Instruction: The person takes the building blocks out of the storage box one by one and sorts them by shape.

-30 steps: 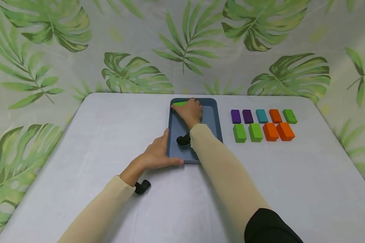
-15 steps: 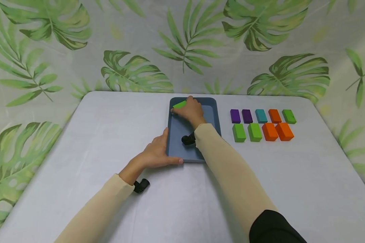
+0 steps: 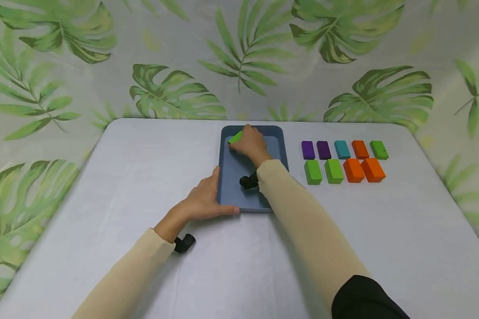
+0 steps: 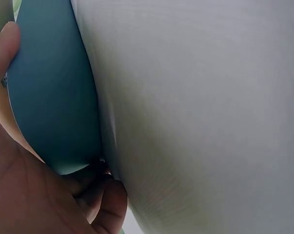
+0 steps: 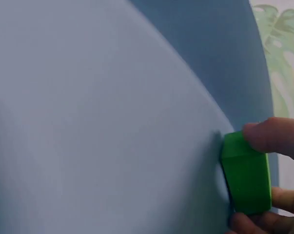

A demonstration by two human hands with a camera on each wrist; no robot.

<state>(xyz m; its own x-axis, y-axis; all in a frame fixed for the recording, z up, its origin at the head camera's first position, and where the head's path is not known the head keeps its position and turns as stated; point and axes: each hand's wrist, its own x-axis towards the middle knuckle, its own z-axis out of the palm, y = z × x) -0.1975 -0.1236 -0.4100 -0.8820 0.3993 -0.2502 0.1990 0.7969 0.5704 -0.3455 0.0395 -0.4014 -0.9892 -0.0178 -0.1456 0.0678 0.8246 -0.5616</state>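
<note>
In the head view, my right hand (image 3: 252, 142) pinches a green block (image 3: 234, 137) inside the blue-grey tray (image 3: 243, 198), near its far left corner. The right wrist view shows the green block (image 5: 248, 180) held between the thumb and fingers, close to the tray wall (image 5: 210, 53); its long side slants across the corner. My left hand (image 3: 202, 199) holds the tray's near left corner, thumb along the near edge and fingers along the left side. In the left wrist view, curled fingers (image 4: 110, 202) reach the tray's outer wall (image 4: 54, 92).
Right of the tray stand two rows of blocks on the white table (image 3: 383, 239). The far row has purple blocks (image 3: 308, 150), a teal one (image 3: 342, 149), an orange one (image 3: 360, 149) and a green one (image 3: 379, 150). Nearer are green (image 3: 313, 172) and orange blocks (image 3: 354, 171).
My right hand has shifted slightly right and turned, and the green block with it now lies more slanted. My left hand keeps its place at the tray corner.
</note>
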